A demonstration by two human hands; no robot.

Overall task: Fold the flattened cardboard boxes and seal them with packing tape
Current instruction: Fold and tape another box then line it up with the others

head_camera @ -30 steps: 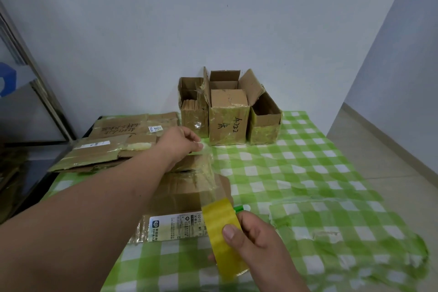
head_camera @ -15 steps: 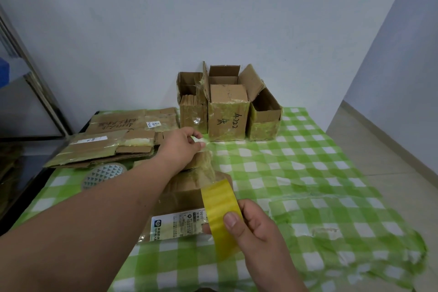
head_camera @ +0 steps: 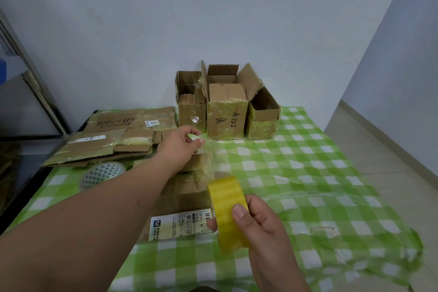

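I'd keep the strip taut and centred on the seam: right hand [head_camera: 258, 225] grips the tape roll [head_camera: 227, 213] at 6 o'clock, left hand [head_camera: 180, 142] pinches the free end past the box [head_camera: 189, 187].

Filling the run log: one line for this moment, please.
stage: taping | right hand: grips tape roll | left hand: pinches tape end past box | boxes upright at wall: three

The walls [head_camera: 213, 19] are plain and pale. A green checked cloth [head_camera: 308, 173] covers the table, and a beige tiled floor [head_camera: 391, 161] lies at the right.
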